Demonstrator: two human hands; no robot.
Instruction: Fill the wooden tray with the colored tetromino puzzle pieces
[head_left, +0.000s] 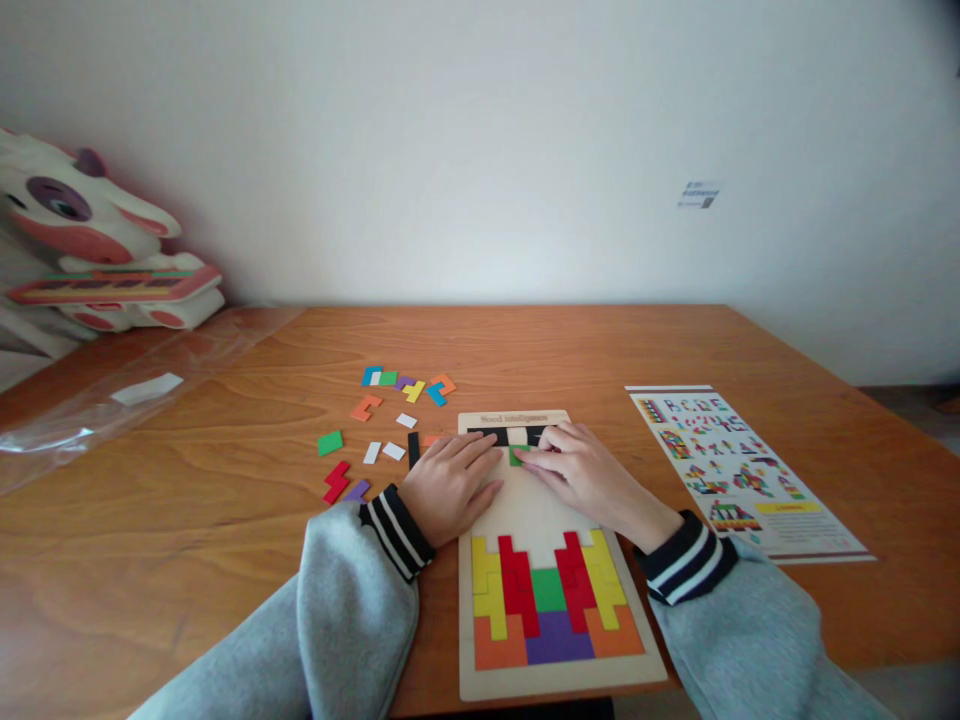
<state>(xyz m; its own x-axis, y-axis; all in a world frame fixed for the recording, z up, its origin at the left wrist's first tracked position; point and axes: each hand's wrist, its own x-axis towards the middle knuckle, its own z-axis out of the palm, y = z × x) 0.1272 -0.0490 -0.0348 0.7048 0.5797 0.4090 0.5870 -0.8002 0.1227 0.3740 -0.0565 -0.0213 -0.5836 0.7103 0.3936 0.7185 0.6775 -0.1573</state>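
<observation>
From the head cam, the left hand [451, 487] is resting loosely spread on the puzzle board [517, 510]; the right hand [581, 468] is touching a green piece [518, 456] up top, can't tell if pinching. Probably light, stiff, slightly slippery; I'd be gripping opposite edges.

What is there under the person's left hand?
Under the left hand is the left rim of the wooden puzzle board, partly covered; anything directly beneath the palm cannot be seen.
</observation>
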